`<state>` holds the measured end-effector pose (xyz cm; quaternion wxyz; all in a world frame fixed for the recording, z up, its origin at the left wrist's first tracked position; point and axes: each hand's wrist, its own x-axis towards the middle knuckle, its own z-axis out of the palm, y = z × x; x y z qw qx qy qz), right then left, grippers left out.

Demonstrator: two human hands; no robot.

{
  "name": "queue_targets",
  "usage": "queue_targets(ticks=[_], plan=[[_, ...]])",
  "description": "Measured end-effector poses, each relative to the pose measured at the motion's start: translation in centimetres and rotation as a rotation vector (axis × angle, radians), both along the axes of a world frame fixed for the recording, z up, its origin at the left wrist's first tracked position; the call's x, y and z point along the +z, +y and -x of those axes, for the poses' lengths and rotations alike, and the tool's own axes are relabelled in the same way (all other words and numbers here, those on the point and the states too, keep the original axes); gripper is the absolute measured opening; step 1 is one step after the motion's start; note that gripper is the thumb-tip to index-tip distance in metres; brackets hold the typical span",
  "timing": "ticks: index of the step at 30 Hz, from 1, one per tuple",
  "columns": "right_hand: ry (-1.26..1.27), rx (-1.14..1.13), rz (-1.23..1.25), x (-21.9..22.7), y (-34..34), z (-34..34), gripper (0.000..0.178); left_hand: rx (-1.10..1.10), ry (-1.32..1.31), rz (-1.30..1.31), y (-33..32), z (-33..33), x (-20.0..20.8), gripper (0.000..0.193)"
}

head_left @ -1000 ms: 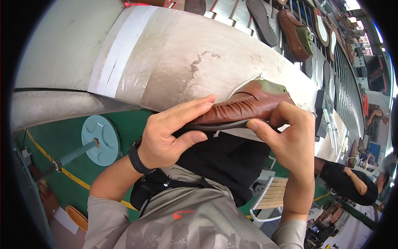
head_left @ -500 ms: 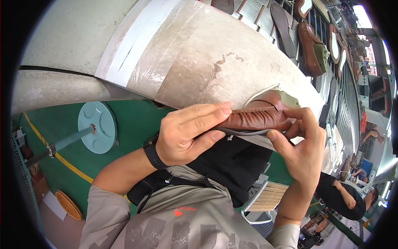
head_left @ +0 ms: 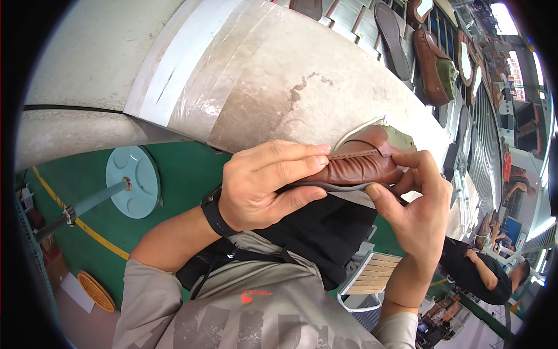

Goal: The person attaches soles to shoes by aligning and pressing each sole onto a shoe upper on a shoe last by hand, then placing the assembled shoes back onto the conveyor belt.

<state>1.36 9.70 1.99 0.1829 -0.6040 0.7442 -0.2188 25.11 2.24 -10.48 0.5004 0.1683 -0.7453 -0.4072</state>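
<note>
A brown leather shoe lies on its side between my two hands, in front of the near edge of the worktable. A green shoe last shows in its opening, and a grey sole runs along the edge closest to me. My left hand covers the toe end, fingers on the upper and thumb by the sole edge. At the heel end, my right hand pinches the shoe, its thumb against the sole and its index finger on the leather. A white cord loops behind the shoe.
The pale, stained worktable stretches beyond my hands. At the upper right a conveyor carries soles and another brown shoe. A turquoise round stool stands left, a slatted chair right. Farther right is a person in black.
My left thumb has slid a little to the right along the sole edge. Both hands and the shoe sit slightly farther left in the view, as do the surroundings.
</note>
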Motion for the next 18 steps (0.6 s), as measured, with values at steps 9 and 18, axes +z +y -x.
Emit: queue_targets(ticks=[9, 18], plan=[[-0.066, 0.007, -0.021, -0.1, -0.1, 0.4, 0.053, 0.048, 0.033, -0.129, 0.0, 1.9, 1.0, 0.041], [-0.012, 0.022, -0.036, 0.2, -0.7, 0.2, 0.055, 0.105, -0.183, -0.244, -0.1, 3.0, 3.6, 0.041]])
